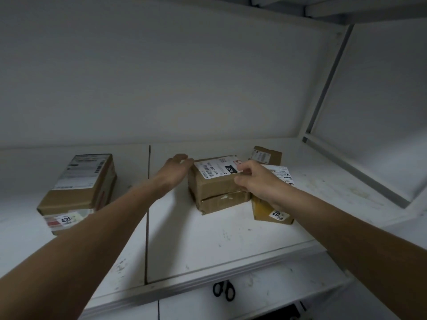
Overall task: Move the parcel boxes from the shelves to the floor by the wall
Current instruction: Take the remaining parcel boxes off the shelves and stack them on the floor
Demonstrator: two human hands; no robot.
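A brown taped parcel box (pixel 215 188) with a white label stands in the middle of the white shelf (pixel 208 236). My left hand (pixel 176 170) lies against its left upper edge with the fingers stretched out. My right hand (pixel 254 181) grips its right upper corner, fingers curled over the top. A long parcel (pixel 80 188) marked 420 lies at the left. To the right sits a parcel (pixel 275 213) partly hidden by my right wrist, and a small box (pixel 266 155) stands behind it.
The white back wall (pixel 161 77) closes the shelf behind the boxes. A grey upright post (pixel 328 79) and side rail stand at the right. Black scissors (pixel 223 290) lie on the lower shelf below the front edge. Another shelf board runs overhead.
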